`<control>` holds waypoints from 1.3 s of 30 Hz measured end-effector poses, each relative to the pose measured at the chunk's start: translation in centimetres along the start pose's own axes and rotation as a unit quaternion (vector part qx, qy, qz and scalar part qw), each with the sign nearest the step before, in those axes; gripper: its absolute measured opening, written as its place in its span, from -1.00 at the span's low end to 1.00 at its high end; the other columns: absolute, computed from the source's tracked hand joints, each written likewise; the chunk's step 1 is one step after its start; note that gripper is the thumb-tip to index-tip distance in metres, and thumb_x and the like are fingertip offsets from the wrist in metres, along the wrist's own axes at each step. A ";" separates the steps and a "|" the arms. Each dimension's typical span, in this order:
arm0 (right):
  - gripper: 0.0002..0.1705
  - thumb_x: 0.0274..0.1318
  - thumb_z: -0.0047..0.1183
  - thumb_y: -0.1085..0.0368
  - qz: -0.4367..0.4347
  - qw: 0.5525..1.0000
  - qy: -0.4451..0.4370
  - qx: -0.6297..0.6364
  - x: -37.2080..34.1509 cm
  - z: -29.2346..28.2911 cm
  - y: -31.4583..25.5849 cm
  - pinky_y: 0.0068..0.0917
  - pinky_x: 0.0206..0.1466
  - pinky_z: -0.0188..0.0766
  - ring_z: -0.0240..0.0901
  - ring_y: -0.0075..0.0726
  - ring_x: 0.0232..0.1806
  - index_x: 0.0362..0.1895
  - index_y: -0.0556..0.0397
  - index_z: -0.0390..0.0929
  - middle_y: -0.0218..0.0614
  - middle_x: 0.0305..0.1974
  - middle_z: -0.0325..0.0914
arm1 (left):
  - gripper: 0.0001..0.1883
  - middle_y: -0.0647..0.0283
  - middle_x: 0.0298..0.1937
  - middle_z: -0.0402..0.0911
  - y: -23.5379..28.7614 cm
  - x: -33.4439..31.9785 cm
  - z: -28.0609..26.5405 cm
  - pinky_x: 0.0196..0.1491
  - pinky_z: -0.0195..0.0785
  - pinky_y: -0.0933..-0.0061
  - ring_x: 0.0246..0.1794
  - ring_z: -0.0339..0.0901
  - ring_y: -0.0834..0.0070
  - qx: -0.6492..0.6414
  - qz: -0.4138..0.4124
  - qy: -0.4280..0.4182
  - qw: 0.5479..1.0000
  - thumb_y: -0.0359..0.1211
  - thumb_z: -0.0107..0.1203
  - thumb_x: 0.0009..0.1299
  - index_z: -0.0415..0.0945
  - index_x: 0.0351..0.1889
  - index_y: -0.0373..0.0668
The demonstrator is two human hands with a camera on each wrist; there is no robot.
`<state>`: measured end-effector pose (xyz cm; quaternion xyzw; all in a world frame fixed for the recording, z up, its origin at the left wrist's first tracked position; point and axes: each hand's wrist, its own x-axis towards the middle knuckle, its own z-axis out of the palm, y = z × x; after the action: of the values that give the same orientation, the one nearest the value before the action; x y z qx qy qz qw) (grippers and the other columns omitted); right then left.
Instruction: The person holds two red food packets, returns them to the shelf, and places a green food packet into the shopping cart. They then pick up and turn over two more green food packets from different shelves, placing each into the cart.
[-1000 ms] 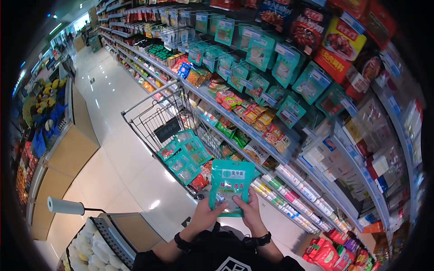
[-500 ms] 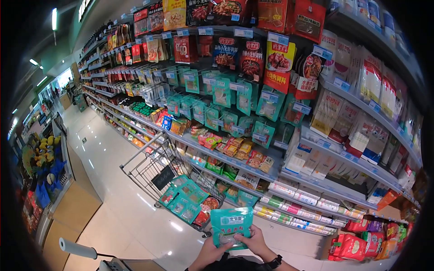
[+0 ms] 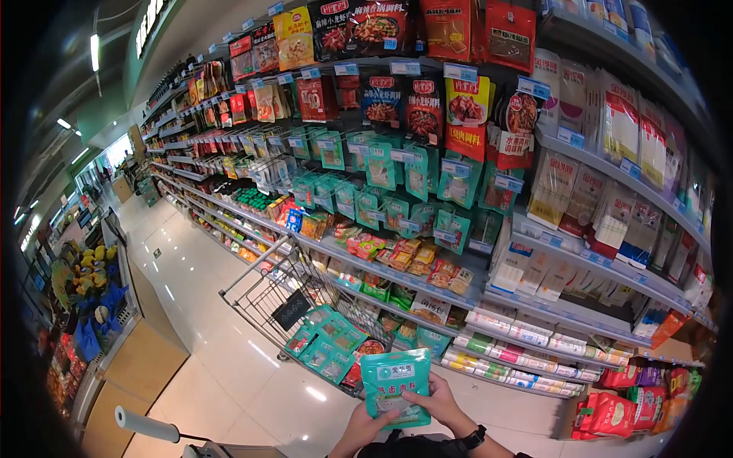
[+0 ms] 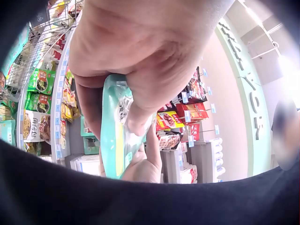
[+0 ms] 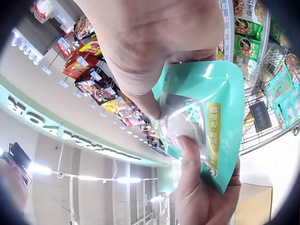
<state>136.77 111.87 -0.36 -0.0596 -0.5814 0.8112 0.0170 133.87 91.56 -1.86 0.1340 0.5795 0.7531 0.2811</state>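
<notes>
Both hands hold one teal pouch (image 3: 397, 382) upright in front of the body, low in the head view. My left hand (image 3: 365, 429) grips its lower left side, thumb across the front. The right hand (image 3: 439, 403) pinches the right side, its thumb on the clear window. In the left wrist view the left hand (image 4: 140, 51) curls round the pouch (image 4: 115, 136), seen edge-on. The right wrist view has the right hand (image 5: 159, 42) over the pouch (image 5: 201, 108), with the left hand (image 5: 201, 197) on its other side.
A shopping cart (image 3: 263, 305) with several teal pouches (image 3: 334, 330) and a red pack stands ahead beside the shelves. Hanging teal pouches (image 3: 379, 166) fill the rack. A wooden-sided display (image 3: 149, 359) stands left, red bags (image 3: 611, 414) lower right, a white roll (image 3: 146, 424) lower left.
The head view has tilted up from the cart and floor to the shelves, so the hands and pouch sit lower in it. Both hands keep hold of the pouch.
</notes>
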 end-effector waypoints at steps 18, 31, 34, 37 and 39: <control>-0.53 0.19 0.32 0.43 -0.018 0.998 0.023 0.055 -0.9 0.6 -1.4 -0.47 0.12 0.53 0.59 -0.50 0.02 0.17 0.12 0.49 -0.31 0.03 0.66 | -0.64 0.22 0.05 0.69 2.3 -0.6 1.3 0.08 0.50 0.46 0.00 0.62 0.57 0.021 0.003 0.017 1.000 -0.26 0.10 0.60 0.52 0.21 -0.31; -0.56 0.22 0.29 0.44 0.007 0.997 0.033 0.073 -3.2 0.6 0.2 -0.43 0.17 0.52 0.60 -0.46 0.04 0.17 0.12 0.51 -0.29 0.04 0.67 | -0.67 0.25 -0.05 0.71 0.6 -2.3 1.7 -0.02 0.53 0.49 -0.10 0.64 0.59 0.001 -0.080 0.047 0.996 -0.25 0.12 0.58 0.59 0.13 -0.31; -0.56 0.22 0.29 0.44 0.002 0.997 0.041 0.062 -3.7 0.2 0.1 -0.43 0.19 0.52 0.60 -0.46 0.05 0.17 0.13 0.51 -0.28 0.06 0.67 | -0.67 0.26 -0.09 0.72 0.5 -2.4 2.2 -0.06 0.53 0.51 -0.14 0.65 0.60 0.019 -0.063 0.041 0.997 -0.24 0.12 0.58 0.59 0.12 -0.31; -0.56 0.22 0.30 0.44 -0.012 0.997 0.046 0.062 -4.2 -0.1 -0.1 -0.43 0.17 0.53 0.61 -0.46 0.04 0.17 0.14 0.52 -0.28 0.05 0.67 | -0.69 0.26 -0.09 0.72 0.4 -2.3 2.6 -0.04 0.52 0.50 -0.12 0.64 0.60 0.035 -0.053 0.033 0.997 -0.26 0.13 0.58 0.60 0.10 -0.31; -0.58 0.22 0.29 0.44 -0.024 0.997 0.055 0.055 -4.5 -0.4 -0.1 -0.44 0.15 0.54 0.62 -0.47 0.01 0.15 0.14 0.53 -0.28 0.03 0.68 | -0.66 0.24 -0.03 0.71 0.3 -2.0 2.8 0.00 0.50 0.51 -0.09 0.64 0.58 0.054 -0.004 0.032 0.998 -0.33 0.17 0.55 0.52 0.18 -0.32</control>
<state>141.29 111.80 -0.01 -0.0885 -0.5356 0.8368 0.0718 136.87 92.54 -0.53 0.1226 0.6288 0.7231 0.2581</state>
